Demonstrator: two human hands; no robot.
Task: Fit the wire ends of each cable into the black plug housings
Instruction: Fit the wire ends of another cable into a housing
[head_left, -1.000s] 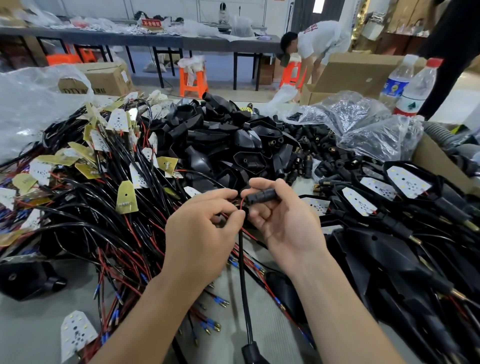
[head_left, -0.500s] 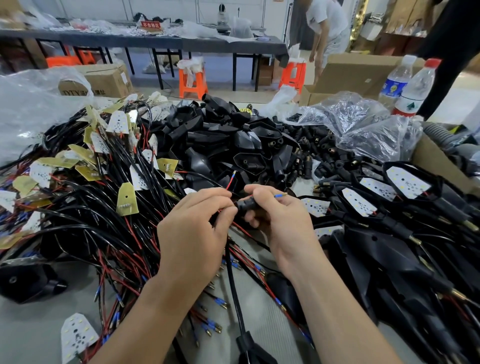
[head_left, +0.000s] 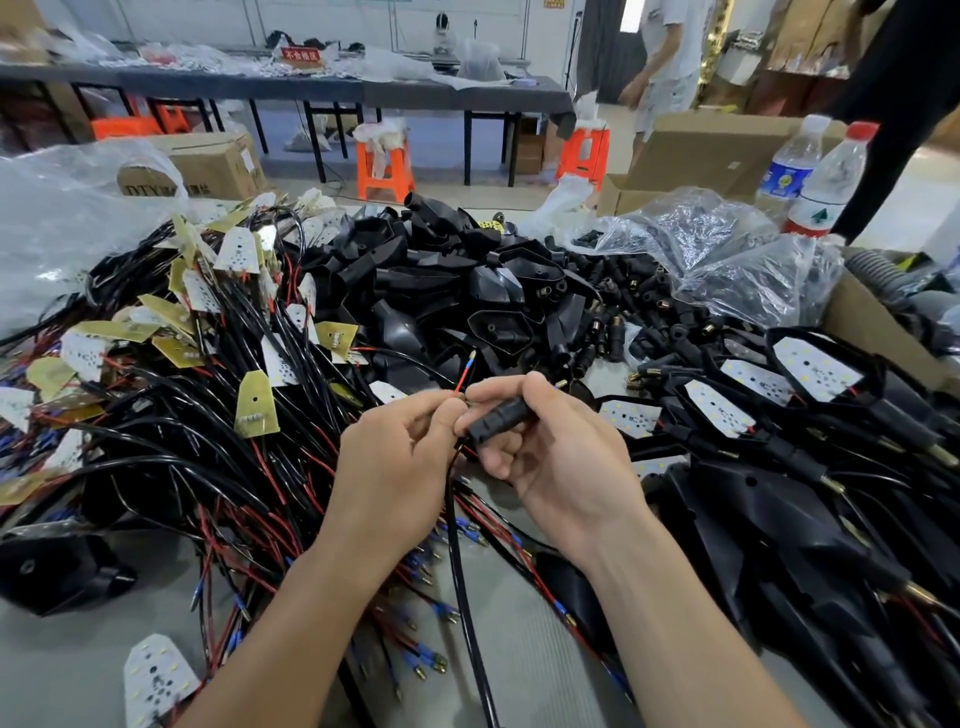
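The small black cylindrical plastic plug housing (head_left: 500, 420) is at the middle of the view, gripped in the curled fingers of the right hand (head_left: 563, 460). At its nine o'clock the left hand (head_left: 395, 460) pinches the thin red wire (head_left: 464, 378) between thumb and forefinger. The wire's metal-tipped end pokes up toward twelve, free of the housing. The black sheathed cable (head_left: 457, 551) hangs toward six. This looks like the threading step. The next move likely calls for bringing the wire tip to the housing's mouth and feeding it in straight, without a kink.

On the grey tabletop (head_left: 524, 670) a tangle of black and red cables with yellow and white boards (head_left: 197, 395) spreads from nine to ten. A heap of black plastic shells (head_left: 457, 280) lies at twelve, loose plug housings (head_left: 639, 312) at one, and finished assemblies (head_left: 779, 415) at three. Beyond stand two clear water bottles (head_left: 826, 176), cardboard boxes (head_left: 727, 150), orange stools (head_left: 382, 166) and a long dark table (head_left: 311, 88)
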